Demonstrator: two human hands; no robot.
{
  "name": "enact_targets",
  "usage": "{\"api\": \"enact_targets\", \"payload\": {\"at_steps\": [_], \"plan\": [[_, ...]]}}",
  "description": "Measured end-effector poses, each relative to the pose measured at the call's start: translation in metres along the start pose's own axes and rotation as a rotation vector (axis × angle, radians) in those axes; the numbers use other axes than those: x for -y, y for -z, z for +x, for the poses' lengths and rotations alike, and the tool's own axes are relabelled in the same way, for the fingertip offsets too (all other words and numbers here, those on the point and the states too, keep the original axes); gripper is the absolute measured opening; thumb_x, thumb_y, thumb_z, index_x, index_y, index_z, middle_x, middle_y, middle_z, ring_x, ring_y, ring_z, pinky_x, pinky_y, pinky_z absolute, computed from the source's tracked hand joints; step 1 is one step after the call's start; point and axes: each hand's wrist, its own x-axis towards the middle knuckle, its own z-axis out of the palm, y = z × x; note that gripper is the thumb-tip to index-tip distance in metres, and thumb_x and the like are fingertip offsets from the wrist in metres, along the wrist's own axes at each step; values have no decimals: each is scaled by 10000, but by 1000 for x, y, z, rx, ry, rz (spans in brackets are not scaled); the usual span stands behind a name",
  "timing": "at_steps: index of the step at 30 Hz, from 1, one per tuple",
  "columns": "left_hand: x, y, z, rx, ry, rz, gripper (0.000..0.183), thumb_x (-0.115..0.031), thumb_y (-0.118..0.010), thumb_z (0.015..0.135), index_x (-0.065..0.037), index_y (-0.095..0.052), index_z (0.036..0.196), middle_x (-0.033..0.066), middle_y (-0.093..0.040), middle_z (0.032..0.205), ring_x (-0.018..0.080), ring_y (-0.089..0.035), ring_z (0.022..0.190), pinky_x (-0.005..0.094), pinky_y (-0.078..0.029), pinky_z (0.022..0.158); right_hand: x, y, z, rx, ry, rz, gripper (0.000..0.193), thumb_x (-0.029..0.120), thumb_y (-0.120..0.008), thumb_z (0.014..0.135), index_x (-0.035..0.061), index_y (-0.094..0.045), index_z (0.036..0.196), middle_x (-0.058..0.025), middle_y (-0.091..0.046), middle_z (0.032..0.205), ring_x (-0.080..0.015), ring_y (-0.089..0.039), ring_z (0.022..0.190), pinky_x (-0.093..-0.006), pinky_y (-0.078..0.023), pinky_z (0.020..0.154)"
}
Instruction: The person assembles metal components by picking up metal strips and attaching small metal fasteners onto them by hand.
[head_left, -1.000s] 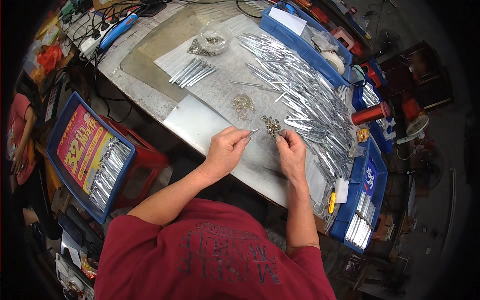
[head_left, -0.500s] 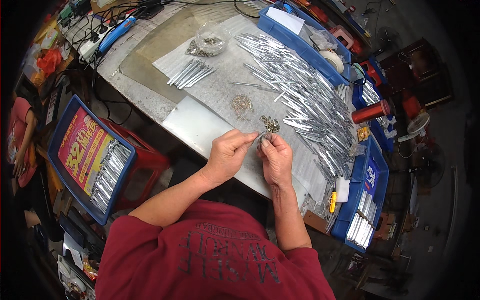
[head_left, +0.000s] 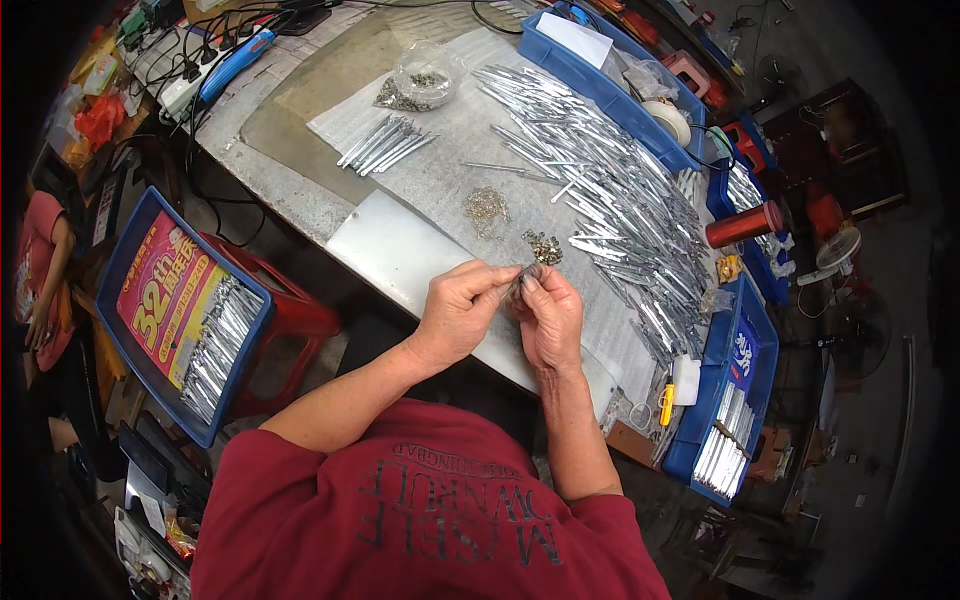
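My left hand [head_left: 458, 308] and my right hand [head_left: 549, 312] meet above the near edge of the workbench, fingertips pinched together on a short silvery metal strip [head_left: 522, 279] held between them. Just beyond my fingers lies a small heap of tiny metal parts [head_left: 543, 246], with a second heap [head_left: 486, 205] farther off. A broad pile of long shiny metal strips [head_left: 620, 190] spreads across the right of the bench. A small bundle of finished strips [head_left: 385, 143] lies at the far left of the grey sheet.
Blue trays stand around: one with strips and a printed card [head_left: 180, 310] on a red stool at my left, one [head_left: 730, 400] at my right, one [head_left: 610, 75] at the back. A clear bag of parts [head_left: 425, 75], a red can [head_left: 745, 224], power strips [head_left: 195, 80]. Another person's arm [head_left: 45, 270] shows far left.
My right hand left the small heap of parts and came in to meet my left hand; both now pinch the strip closer to me.
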Motion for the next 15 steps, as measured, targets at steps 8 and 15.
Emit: {"api": "enact_targets", "payload": {"at_steps": [8,15], "plan": [[-3,-1,0,-20,-7,22,207,49,-527,777,22,-604,967,63,-554,713,103,-497,632,213,-403,549,-7,-4,0,-16,110,-100,127,132,-489,862,13,-531,847,21,-462,677,-50,-376,595,-189,-311,541],[1,-3,-1,-43,17,8,201,48,-526,778,22,-605,962,65,-552,709,105,-495,628,214,-404,548,-14,-5,-2,-87,208,-282,180,166,-445,893,12,-536,869,27,-467,696,-34,-380,619,-173,-313,551]]}}
